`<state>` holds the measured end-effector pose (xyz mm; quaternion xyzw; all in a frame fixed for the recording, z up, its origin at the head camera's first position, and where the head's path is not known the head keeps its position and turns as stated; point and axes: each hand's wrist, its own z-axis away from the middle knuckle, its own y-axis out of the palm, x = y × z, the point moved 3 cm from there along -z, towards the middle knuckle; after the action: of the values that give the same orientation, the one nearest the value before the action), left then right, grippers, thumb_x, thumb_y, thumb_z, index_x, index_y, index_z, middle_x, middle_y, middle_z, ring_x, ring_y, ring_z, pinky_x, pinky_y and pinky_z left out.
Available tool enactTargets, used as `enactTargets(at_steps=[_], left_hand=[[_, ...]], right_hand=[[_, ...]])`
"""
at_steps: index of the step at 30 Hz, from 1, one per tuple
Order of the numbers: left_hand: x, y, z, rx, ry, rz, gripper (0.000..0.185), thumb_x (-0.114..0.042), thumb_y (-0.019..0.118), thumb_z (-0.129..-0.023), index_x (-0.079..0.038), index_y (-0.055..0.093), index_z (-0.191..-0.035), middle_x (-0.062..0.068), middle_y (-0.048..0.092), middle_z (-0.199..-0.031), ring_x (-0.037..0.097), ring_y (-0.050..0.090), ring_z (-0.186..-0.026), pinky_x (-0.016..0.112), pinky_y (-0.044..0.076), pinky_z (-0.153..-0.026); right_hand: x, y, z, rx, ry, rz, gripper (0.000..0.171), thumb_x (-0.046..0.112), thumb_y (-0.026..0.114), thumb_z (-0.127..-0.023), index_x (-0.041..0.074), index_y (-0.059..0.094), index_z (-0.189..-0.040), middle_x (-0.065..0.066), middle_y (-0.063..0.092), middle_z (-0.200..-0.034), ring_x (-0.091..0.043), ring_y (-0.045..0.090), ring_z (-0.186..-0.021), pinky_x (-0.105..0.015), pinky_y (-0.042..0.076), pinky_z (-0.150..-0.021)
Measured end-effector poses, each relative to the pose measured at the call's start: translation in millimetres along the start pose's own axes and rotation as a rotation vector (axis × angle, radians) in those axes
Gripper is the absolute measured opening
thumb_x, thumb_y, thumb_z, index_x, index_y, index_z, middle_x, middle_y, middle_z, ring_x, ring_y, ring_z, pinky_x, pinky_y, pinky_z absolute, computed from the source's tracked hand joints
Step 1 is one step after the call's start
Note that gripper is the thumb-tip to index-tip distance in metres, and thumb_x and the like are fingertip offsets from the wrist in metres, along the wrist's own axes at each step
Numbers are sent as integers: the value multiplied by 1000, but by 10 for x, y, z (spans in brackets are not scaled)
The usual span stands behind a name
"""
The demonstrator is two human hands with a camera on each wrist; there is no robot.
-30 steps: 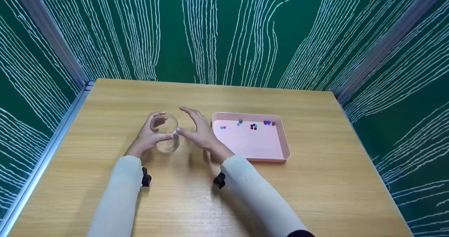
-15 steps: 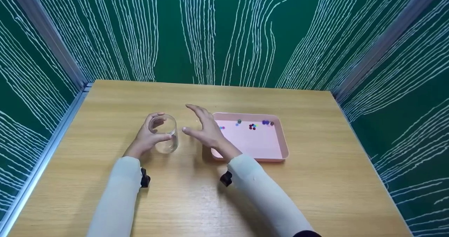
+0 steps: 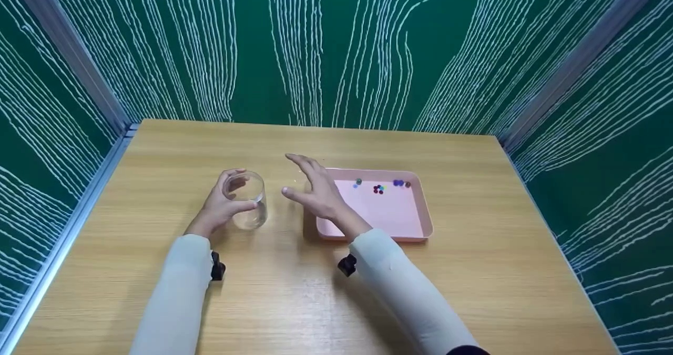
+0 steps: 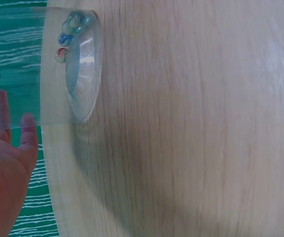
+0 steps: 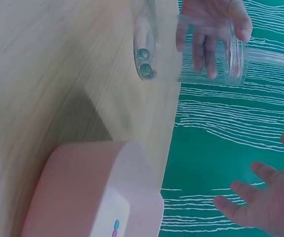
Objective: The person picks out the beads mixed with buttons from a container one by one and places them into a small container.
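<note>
My left hand (image 3: 223, 202) grips a clear cylindrical jar (image 3: 252, 215) around its upper part, thumb on the near side. The jar stands upright on the table, its mouth uncovered. Several glass marbles (image 4: 65, 39) show through the wall at its base in the left wrist view, one of them red and one blue. Two greenish marbles (image 5: 144, 61) appear there in the right wrist view. Right of the jar, my right hand (image 3: 320, 194) holds nothing, fingers spread and apart from it. That hand overlaps the left side of a shallow pink tray (image 3: 386, 218).
Small coloured balls and beads lie in the tray: a dark red cluster (image 3: 378, 189), purple balls (image 3: 398, 183) and a green ball (image 3: 359, 181). Green walls with white lines enclose the wooden table (image 3: 294, 302) at the back and sides.
My right hand has drawn away from the jar's rim, moving right over the tray's left edge with its fingers spread. My left hand still holds the jar in the same place.
</note>
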<state>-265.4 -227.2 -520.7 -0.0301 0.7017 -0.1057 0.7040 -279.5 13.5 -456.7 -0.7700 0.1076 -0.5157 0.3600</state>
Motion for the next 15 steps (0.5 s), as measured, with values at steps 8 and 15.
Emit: enactTargets(at_steps=[8, 15], left_hand=[[-179, 25, 78, 19, -19, 32, 87, -4, 79, -74, -8, 28, -144, 17, 38, -148, 34, 30, -141, 59, 17, -117], [-285, 37, 138, 24, -27, 59, 85, -2, 78, -74, -7, 29, -144, 18, 38, -147, 34, 30, -141, 57, 17, -117]], right_hand=[[-17, -82, 15, -10, 9, 11, 78, 73, 52, -79, 38, 35, -147, 3, 35, -154, -26, 34, -141, -62, 31, -110], [-54, -165, 48, -20, 17, 19, 74, 69, 53, -80, 37, 37, -146, 1, 36, -153, -29, 34, -141, -65, 30, -109]])
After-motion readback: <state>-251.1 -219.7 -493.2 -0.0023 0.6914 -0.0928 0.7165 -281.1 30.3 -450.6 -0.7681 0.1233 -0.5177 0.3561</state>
